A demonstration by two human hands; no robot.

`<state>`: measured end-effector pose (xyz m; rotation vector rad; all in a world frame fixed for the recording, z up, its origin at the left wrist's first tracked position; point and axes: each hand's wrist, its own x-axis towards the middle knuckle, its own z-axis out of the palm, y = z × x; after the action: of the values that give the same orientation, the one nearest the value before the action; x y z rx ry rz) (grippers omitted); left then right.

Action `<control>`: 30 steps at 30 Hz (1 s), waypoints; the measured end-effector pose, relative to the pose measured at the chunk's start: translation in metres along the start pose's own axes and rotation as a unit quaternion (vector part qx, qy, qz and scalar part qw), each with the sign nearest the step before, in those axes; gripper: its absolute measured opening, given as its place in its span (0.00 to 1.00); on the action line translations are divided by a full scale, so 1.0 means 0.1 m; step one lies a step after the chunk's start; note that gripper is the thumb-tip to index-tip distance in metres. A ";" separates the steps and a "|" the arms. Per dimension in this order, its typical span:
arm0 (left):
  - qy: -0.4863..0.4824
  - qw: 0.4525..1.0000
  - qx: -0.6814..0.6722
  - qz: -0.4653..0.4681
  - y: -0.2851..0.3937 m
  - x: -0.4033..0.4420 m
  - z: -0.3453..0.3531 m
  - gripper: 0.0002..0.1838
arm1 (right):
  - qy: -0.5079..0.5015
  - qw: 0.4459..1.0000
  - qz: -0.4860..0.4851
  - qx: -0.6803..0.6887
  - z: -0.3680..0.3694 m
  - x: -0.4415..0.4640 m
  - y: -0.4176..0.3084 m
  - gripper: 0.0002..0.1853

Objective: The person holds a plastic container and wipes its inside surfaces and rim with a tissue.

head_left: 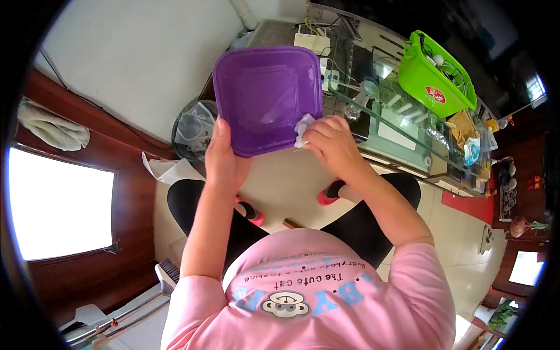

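A purple square plastic basin [265, 93] is held up in front of me, its inside facing my view. My left hand [224, 154] grips its lower left edge, thumb over the rim and the other fingers hidden behind. At the lower right corner, my right hand [331, 143] pinches a crumpled white tissue [304, 129] against the rim. Below and behind the basin's left side stands a dark trash bin [195, 131] with a clear plastic liner.
To the right is a glass-topped stand [402, 131] with a white router [312, 42], cables and a bright green tub [434, 79] full of cords. A cloth [53, 125] hangs over the wooden ledge at left. A small brown object [293, 223] lies on the tiled floor between my feet.
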<state>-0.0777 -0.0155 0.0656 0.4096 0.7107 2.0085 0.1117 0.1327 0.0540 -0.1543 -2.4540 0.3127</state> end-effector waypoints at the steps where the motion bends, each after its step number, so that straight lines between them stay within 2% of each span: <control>1: -0.002 1.000 0.006 -0.023 0.09 0.00 0.03 0.28 | -0.001 1.000 -0.001 0.000 -0.01 0.01 -0.01 0.07; 3: 0.017 0.999 0.002 -0.035 0.17 0.02 0.16 0.29 | 0.021 0.999 -0.011 -0.048 -0.01 0.06 -0.06 0.07; 5: -0.009 0.996 0.056 0.074 0.16 0.03 0.35 0.30 | 0.045 0.998 0.000 -0.046 -0.01 0.13 -0.12 0.08; 7: -0.053 0.994 0.095 0.017 -0.02 0.02 0.23 0.35 | 0.069 0.997 0.007 -0.043 -0.01 0.23 -0.22 0.09; 8: -0.014 0.984 0.161 0.072 -0.21 -0.03 0.29 0.40 | 0.084 0.996 0.024 -0.016 0.00 0.28 -0.30 0.09; 9: -0.015 0.981 0.158 0.115 -0.34 0.00 0.31 0.35 | 0.098 0.994 0.042 0.013 0.02 0.31 -0.38 0.10; 10: -0.007 0.955 0.231 0.185 -0.45 0.07 0.27 0.31 | 0.101 0.992 0.060 0.045 0.07 0.33 -0.43 0.10; 12: 0.004 0.920 0.302 0.251 -0.57 0.15 0.28 0.27 | 0.093 0.991 0.070 0.070 0.25 0.29 -0.49 0.12; 14: 0.135 0.976 0.082 0.152 -0.60 0.18 0.36 0.23 | 0.077 0.989 0.091 0.091 0.35 0.24 -0.51 0.13; 15: 0.136 0.975 0.082 0.154 -0.60 0.18 0.33 0.23 | 0.076 0.989 0.089 0.092 0.35 0.22 -0.48 0.13; 17: 0.144 0.983 0.059 0.101 -0.57 0.18 0.23 0.26 | 0.008 0.998 0.030 0.058 0.32 0.17 -0.39 0.12; 21: 0.117 0.986 0.072 0.098 -0.51 0.15 0.17 0.27 | -0.049 0.999 -0.023 0.003 0.11 0.21 -0.29 0.10; 23: 0.015 0.990 0.120 0.070 -0.42 0.14 0.12 0.28 | -0.060 0.997 -0.044 -0.030 0.04 0.24 -0.25 0.11; 27: -0.002 0.998 0.042 0.056 -0.39 0.12 0.21 0.28 | -0.052 0.998 -0.038 -0.021 0.12 0.22 -0.24 0.12; 29: 0.042 0.997 0.026 0.062 -0.41 0.14 0.18 0.28 | -0.008 0.998 0.012 0.063 0.27 0.21 -0.34 0.11; 30: 0.042 0.997 0.026 0.061 -0.42 0.14 0.18 0.28 | -0.008 0.998 0.013 0.063 0.31 0.21 -0.38 0.11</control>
<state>-0.0471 0.0182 0.0533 0.4095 0.8098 2.1362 0.0749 0.0948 0.0531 -0.1296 -2.4413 0.4811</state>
